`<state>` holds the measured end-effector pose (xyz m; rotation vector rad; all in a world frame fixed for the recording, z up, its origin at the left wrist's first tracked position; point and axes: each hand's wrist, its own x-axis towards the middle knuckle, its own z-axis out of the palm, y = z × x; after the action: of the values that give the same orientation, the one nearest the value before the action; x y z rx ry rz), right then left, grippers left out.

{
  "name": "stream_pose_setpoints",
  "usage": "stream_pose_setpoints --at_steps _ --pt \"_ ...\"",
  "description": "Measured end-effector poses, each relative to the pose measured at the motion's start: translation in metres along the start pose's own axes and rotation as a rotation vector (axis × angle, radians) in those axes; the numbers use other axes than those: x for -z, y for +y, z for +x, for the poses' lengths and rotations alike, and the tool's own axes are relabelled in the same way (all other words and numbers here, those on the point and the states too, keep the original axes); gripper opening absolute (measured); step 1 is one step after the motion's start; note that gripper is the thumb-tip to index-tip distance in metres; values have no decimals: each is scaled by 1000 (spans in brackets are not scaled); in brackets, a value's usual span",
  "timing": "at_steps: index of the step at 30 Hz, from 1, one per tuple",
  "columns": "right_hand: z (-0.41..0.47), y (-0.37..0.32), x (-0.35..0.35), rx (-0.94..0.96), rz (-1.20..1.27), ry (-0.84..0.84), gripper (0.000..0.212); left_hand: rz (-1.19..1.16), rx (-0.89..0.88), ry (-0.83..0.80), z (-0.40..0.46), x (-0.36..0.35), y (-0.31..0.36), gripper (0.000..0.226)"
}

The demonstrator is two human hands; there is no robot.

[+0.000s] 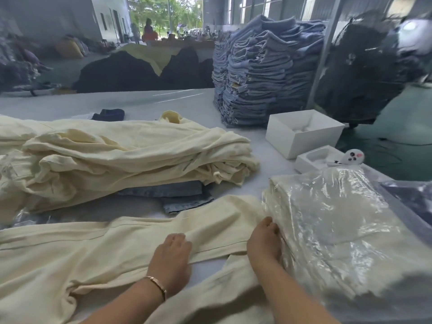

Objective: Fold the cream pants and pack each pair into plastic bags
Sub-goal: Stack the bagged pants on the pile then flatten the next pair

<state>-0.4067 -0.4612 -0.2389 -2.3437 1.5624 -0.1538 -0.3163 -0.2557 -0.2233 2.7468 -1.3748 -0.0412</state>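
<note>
A pair of cream pants (93, 249) lies spread across the near part of the table, legs running left. My left hand (171, 258) rests on the cloth near its folded edge, fingers curled onto the fabric. My right hand (265, 244) grips the cloth's right end, right against a stack of bagged cream pants (332, 220) in clear plastic. A loose heap of unfolded cream pants (121, 157) sits behind, at the left and middle.
Blue denim pieces (184, 195) lie under the heap's front edge. A tall stack of folded jeans (264, 73) stands at the back right. An open white box (301, 132) and a white tray (315, 159) sit right of the heap. A dark cloth (108, 114) lies further back.
</note>
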Motion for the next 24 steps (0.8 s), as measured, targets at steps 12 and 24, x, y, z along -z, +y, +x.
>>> stream_pose_setpoints --at_steps 12,24 --pt "-8 10 26 417 140 124 35 -1490 486 -263 90 12 102 62" --pt "-6 19 100 445 593 528 15 -940 308 -57 177 89 170 29"
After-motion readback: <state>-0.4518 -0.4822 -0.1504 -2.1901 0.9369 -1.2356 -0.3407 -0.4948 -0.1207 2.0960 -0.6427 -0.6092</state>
